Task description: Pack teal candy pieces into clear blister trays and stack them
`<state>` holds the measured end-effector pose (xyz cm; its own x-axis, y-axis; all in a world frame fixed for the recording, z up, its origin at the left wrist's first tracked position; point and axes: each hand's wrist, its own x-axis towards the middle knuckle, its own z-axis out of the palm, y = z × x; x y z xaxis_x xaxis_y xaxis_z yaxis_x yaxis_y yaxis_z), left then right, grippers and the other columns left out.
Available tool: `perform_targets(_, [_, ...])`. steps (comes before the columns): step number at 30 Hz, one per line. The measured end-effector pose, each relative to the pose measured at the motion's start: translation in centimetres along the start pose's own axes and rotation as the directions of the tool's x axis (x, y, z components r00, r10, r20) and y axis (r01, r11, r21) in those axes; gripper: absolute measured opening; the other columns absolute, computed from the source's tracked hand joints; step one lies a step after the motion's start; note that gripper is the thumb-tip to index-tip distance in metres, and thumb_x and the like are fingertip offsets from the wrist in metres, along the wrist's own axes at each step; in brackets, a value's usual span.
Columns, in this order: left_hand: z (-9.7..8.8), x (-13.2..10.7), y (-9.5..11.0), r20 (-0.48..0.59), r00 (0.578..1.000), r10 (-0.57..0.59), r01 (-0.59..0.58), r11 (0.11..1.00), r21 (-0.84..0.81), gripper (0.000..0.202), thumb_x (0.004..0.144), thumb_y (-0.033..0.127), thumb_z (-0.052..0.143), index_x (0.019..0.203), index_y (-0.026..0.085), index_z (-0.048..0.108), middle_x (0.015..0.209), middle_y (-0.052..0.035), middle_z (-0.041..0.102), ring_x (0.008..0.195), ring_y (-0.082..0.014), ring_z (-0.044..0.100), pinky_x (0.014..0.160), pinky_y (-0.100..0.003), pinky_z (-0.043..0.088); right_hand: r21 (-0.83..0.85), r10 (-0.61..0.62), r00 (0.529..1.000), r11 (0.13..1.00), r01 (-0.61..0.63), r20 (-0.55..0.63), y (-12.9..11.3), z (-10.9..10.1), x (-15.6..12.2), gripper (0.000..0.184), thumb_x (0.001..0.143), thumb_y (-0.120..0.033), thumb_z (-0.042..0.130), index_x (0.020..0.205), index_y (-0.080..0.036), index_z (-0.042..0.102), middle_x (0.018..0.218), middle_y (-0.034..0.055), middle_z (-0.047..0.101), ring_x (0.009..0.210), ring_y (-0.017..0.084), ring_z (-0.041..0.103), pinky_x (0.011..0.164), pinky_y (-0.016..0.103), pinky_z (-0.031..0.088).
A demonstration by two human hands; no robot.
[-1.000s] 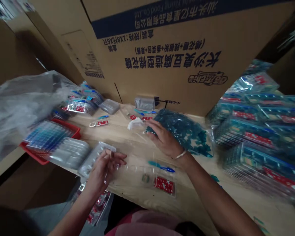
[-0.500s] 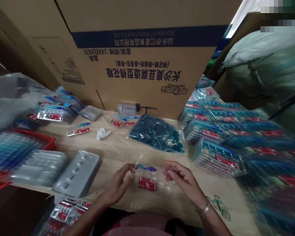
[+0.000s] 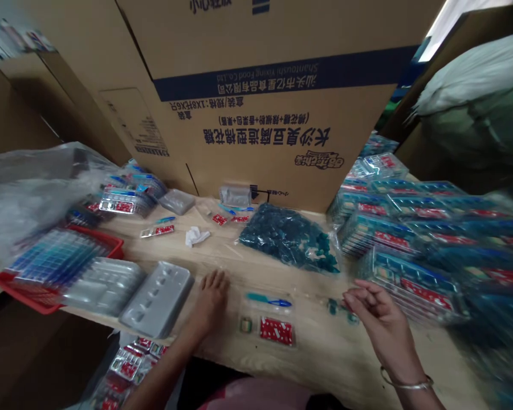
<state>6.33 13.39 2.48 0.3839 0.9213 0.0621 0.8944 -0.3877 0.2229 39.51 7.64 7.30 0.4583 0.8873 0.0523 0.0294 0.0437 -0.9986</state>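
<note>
A clear plastic blister tray [image 3: 268,316] lies on the wooden table [image 3: 325,353] in front of me, holding a blue-and-teal pen-like stick [image 3: 268,299], a red label card [image 3: 276,331] and a small square piece [image 3: 245,325]. My left hand [image 3: 211,296] rests flat on the table just left of this tray, fingers stretched out and empty. My right hand [image 3: 378,313] hovers to the tray's right with fingers curled over small teal pieces [image 3: 334,306]; whether it holds any I cannot make out.
A bag of teal pieces [image 3: 288,236] lies behind the tray. Filled packs [image 3: 406,239] are stacked at right. Empty grey trays [image 3: 156,299] and a red basket [image 3: 55,259] sit at left. A large cardboard box [image 3: 260,102] stands behind. More packs [image 3: 126,364] hang below the table edge.
Both hands let go of the tray they held; it now lies flat. My left hand went down onto the table at left, my right hand moved out to the right.
</note>
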Motion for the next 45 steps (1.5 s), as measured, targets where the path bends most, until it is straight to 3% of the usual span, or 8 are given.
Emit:
perform_targets(10, [1.8, 4.1, -0.4, -0.022, 0.993, 0.120, -0.121, 0.954, -0.276, 0.022, 0.083, 0.011, 0.044, 0.078, 0.018, 0.064, 0.082, -0.0084, 0.062, 0.080, -0.0211, 0.054, 0.078, -0.035, 0.043, -0.282, -0.279, 0.958, 0.916, 0.287, 0.070, -3.5, 0.6, 1.2, 0.033, 0.076, -0.041, 0.064, 0.102, -0.020, 0.062, 0.075, 0.0027, 0.066, 0.065, 0.014, 0.063, 0.060, 0.025, 0.054])
perform_targets(15, [-0.7, 4.3, 1.9, -0.110, 0.994, 0.025, -0.073, 0.888, -0.455, 0.022, 0.086, 0.026, 0.045, 0.090, 0.018, 0.065, 0.093, -0.0111, 0.062, 0.090, -0.0233, 0.057, 0.082, -0.040, 0.044, -0.489, -0.653, 0.704, 0.535, 0.689, 0.277, -6.5, 5.3, 0.0, 0.023, 0.086, -0.023, 0.052, 0.107, -0.021, 0.061, 0.075, 0.0021, 0.062, 0.065, 0.013, 0.058, 0.061, 0.025, 0.049])
perform_targets(20, [-4.7, 0.7, 7.0, 0.082, 0.992, -0.097, 0.088, 0.068, -0.994, 0.058, 0.078, 0.048, 0.055, 0.131, 0.027, 0.042, 0.123, -0.0108, 0.057, 0.104, -0.0257, 0.059, 0.084, -0.038, 0.047, -0.304, -0.591, 0.508, 0.415, 0.858, 0.627, -4.7, 11.6, -3.8, 0.027, 0.090, -0.028, 0.044, 0.111, -0.017, 0.056, 0.092, 0.0083, 0.065, 0.085, 0.020, 0.059, 0.075, 0.032, 0.050])
perform_targets(22, [-5.5, 0.1, 7.1, 0.158, 0.959, -0.237, 0.154, -0.035, -0.987, 0.054, 0.071, 0.044, 0.064, 0.119, 0.023, 0.051, 0.108, -0.0092, 0.065, 0.096, -0.0241, 0.062, 0.081, -0.035, 0.048, -0.169, -0.554, 0.467, 0.504, 0.847, 0.690, -3.2, 12.7, -4.7, 0.031, 0.089, -0.036, 0.045, 0.110, -0.015, 0.055, 0.098, 0.0086, 0.064, 0.091, 0.019, 0.058, 0.079, 0.030, 0.049])
perform_targets(28, [-4.4, -0.8, 1.0, 0.066, 0.775, -0.628, 0.248, 0.206, -0.947, 0.033, 0.058, 0.039, 0.068, 0.082, 0.017, 0.061, 0.069, 0.0007, 0.064, 0.056, -0.0127, 0.056, 0.055, -0.023, 0.044, -0.200, -0.483, 0.461, 0.498, 0.844, 0.745, 2.0, 10.9, -4.9, 0.020, 0.089, -0.021, 0.045, 0.104, -0.018, 0.058, 0.106, 0.0084, 0.062, 0.094, 0.017, 0.055, 0.086, 0.033, 0.045])
perform_targets(35, [-3.6, -3.5, -0.9, 0.008, 0.897, -0.441, 0.280, 0.555, -0.783, 0.019, 0.062, 0.037, 0.055, 0.067, 0.019, 0.057, 0.056, 0.0030, 0.055, 0.046, -0.0117, 0.046, 0.043, -0.022, 0.039, -0.338, -0.159, 0.456, 0.471, 0.815, 0.876, 6.2, 7.4, -4.9, 0.052, 0.088, -0.044, 0.047, 0.134, -0.021, 0.039, 0.141, 0.0090, 0.042, 0.131, 0.026, 0.031, 0.107, 0.049, 0.022])
perform_targets(40, [-3.1, -2.4, -2.2, 0.000, 0.943, -0.333, 0.243, 0.688, -0.683, 0.021, 0.066, 0.038, 0.049, 0.073, 0.021, 0.057, 0.060, 0.0013, 0.059, 0.054, -0.0160, 0.055, 0.048, -0.024, 0.044, -0.336, -0.176, 0.445, 0.435, 0.835, 0.878, 6.3, 2.4, -4.8, 0.048, 0.087, -0.048, 0.045, 0.126, -0.019, 0.048, 0.133, 0.0118, 0.050, 0.128, 0.025, 0.038, 0.105, 0.046, 0.029])
perform_targets(45, [-2.1, 0.4, -3.0, -0.059, 0.961, -0.269, 0.224, 0.888, -0.402, 0.023, 0.067, 0.038, 0.042, 0.069, 0.022, 0.058, 0.066, -0.0025, 0.064, 0.065, -0.0215, 0.059, 0.061, -0.030, 0.047, -0.339, -0.298, 0.529, 0.505, 0.794, 0.795, 5.0, -2.5, -4.4, 0.030, 0.086, -0.035, 0.051, 0.110, -0.020, 0.058, 0.119, 0.0103, 0.060, 0.117, 0.022, 0.050, 0.101, 0.043, 0.035])
